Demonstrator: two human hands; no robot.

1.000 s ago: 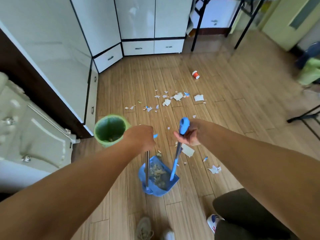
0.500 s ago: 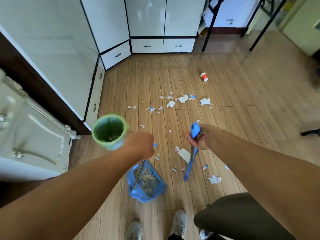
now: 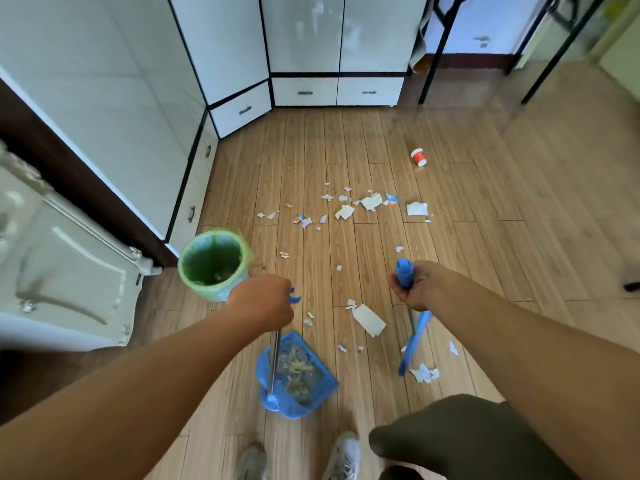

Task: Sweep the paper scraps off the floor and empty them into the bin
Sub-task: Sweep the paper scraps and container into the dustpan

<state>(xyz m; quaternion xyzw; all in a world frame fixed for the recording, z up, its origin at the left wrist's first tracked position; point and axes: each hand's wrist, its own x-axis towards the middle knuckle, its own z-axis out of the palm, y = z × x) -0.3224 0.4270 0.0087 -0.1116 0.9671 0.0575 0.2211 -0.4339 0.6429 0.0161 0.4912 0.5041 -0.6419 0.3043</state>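
The left hand (image 3: 265, 301) is closed round the top of the dustpan's upright metal handle, and the right hand (image 3: 414, 285) grips the blue handle end of the broom (image 3: 414, 341), whose blue head reaches down to the floor on the near right. Both hands are fully wrapped on their tools.

The blue dustpan (image 3: 298, 375) sits on the floor between the hands and the person's shoes, already carrying a heap of yellowish debris. The green-lined bin (image 3: 214, 263) stands just left of the left hand, near the white cabinets (image 3: 138, 109), with a little rubbish in its bottom.

Judging from this, sweeping is partly done: one load is in the pan, yet many paper scraps (image 3: 360, 204) lie scattered farther out, a larger piece (image 3: 369, 320) lies between the hands, and a crumpled one (image 3: 424, 373) lies beside the broom head. The next move calls either for tipping the pan into the bin, lifting it level so nothing spills, or for drawing the near scraps toward the pan's open edge.

The floor (image 3: 519, 220) is wood-look planking. A small red and white cup (image 3: 419, 156) lies on the far right, black table legs stand beyond it, and a pale ornate piece of furniture is at the left edge.
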